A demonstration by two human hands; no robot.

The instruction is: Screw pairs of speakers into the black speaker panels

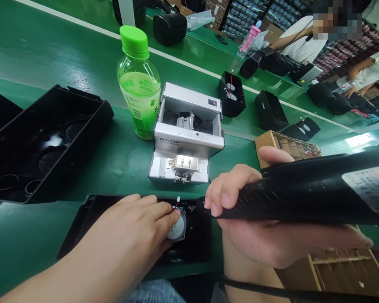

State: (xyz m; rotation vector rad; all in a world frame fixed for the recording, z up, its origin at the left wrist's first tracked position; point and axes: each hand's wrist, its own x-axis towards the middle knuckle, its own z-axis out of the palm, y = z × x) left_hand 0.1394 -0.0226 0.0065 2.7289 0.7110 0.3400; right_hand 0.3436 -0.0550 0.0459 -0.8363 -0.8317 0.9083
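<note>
My right hand is wrapped around a thick black electric screwdriver, which lies nearly level and points left. Its tip reaches the edge of a round speaker with a metal back, set in a black panel on the bench. My left hand grips this speaker from the left, thumb and fingers closed at its side and covering much of it. A short red wire with a white plug sticks up beside the fingertips. Just beyond the panel stands a silver screw feeder.
A green-capped drink bottle stands left of the feeder. At left lies a large open black housing. Black speaker boxes sit farther back. Cardboard boxes with dividers are at right. Other people work across the bench.
</note>
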